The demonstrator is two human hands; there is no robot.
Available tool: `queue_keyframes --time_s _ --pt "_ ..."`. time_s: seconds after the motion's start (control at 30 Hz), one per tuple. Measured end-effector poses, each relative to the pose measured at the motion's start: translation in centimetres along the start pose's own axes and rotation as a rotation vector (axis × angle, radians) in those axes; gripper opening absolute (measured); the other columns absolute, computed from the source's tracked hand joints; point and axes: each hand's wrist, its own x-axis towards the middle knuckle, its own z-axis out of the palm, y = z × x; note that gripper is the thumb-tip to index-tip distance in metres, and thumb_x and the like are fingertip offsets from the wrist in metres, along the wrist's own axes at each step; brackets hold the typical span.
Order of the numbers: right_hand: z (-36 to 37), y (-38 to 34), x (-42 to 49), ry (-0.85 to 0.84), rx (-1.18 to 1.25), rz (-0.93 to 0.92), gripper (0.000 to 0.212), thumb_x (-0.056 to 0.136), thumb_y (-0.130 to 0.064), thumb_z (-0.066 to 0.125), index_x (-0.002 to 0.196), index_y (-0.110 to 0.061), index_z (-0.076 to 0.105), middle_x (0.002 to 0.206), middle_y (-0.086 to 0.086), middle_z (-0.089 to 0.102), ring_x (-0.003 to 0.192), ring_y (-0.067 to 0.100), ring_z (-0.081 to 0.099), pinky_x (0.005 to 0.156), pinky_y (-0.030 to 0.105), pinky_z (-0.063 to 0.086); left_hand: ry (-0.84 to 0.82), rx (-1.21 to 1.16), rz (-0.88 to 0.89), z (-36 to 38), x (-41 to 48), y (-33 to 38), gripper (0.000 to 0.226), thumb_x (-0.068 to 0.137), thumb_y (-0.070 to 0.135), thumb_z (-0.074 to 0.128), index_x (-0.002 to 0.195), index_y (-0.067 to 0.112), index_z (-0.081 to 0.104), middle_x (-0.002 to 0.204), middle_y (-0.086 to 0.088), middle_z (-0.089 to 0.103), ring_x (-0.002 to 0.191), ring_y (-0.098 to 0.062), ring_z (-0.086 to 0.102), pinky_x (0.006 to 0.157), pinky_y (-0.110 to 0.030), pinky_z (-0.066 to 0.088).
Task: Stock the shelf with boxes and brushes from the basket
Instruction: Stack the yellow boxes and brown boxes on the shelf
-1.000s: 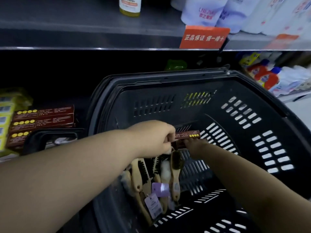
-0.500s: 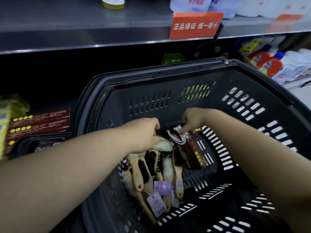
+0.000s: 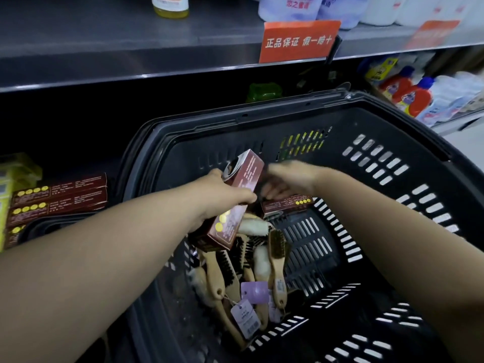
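A: What is sitting at the far left of the frame?

B: Yellow packs (image 3: 14, 176) are lying at the left edge. Just right of them, stacked boxes (image 3: 60, 197) in maroon are resting in the dark bay under the upper shelf (image 3: 131, 48).

A: And the left hand?

B: The left hand (image 3: 222, 196) is reaching over the basket (image 3: 337, 132) near the centre of the frame, its fingers wrapping round a maroon box (image 3: 242, 187). That box is tilting, its upper end pointing up and right and its lower end hanging over the brushes (image 3: 262, 258).

A: Where are those lying?

B: They are lying in a heap on the basket floor, below centre, with wooden handles pointing toward the bottom edge and paper tags (image 3: 254, 292) hanging from them.

A: The right hand?

B: The right hand (image 3: 290, 180) is showing blurred just right of the held box, its fingers curling downward over a second box (image 3: 286, 205) lying in the basket. Whether it is gripping that one, I cannot tell.

A: Farther right?

B: An orange sign (image 3: 298, 40) is hanging from the upper shelf's edge, and red bottles (image 3: 412, 94) are standing at upper right.
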Motion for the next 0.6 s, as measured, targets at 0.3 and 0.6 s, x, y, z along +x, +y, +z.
queue_keyframes --time_s 0.3,0.6 --pt "2.9 9.2 5.9 0.212 -1.389 0.243 0.07 0.092 -0.039 0.052 0.145 -0.007 0.019 0.147 0.015 0.03 0.133 0.033 0.034 0.096 0.043 0.039 -0.099 -0.146 0.0 -0.1 0.4 0.2 0.03 0.08 0.042 0.063 0.098 0.019 0.06 0.094 -0.013 0.071 0.079 -0.024 0.07 0.068 -0.031 0.056" --pt "2.8 8.6 5.7 0.349 -1.42 0.173 0.053 0.092 -0.028 0.051 0.139 -0.013 0.033 0.135 0.007 0.049 0.121 0.027 0.049 0.091 0.036 0.042 -0.184 -0.216 -0.003 0.0 0.6 0.1 0.03 0.081 0.04 0.056 0.096 0.016 0.064 0.08 -0.006 0.075 0.069 -0.022 0.071 0.067 -0.031 0.056"
